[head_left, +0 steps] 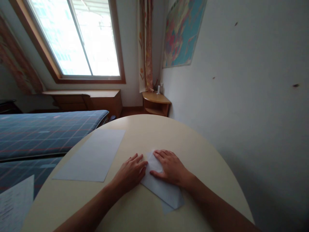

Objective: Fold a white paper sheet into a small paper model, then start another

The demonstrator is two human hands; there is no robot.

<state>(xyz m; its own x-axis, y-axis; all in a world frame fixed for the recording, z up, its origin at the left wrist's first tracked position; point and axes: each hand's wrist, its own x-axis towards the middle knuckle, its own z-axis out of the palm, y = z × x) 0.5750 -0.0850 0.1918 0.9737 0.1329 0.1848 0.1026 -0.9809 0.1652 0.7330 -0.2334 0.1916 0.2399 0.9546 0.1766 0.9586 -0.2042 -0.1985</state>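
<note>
A folded sheet of white paper (160, 187) lies at a slant on the round cream table (193, 145), with a small flap sticking out at its near end. My right hand (169, 166) rests flat on the paper's upper part, thumb and fingers spread apart. At the paper's left edge is my left hand (132, 169), its fingers stretched out and the fingertips touching that edge. Part of the paper is hidden under both hands.
A flat blank sheet (96, 154) lies on the table's left side. Beyond it is a blue plaid mattress (48, 132), with a printed page (18, 206) at lower left. A white wall (253, 112) stands close on the right; a corner shelf (156, 98) stands behind the table.
</note>
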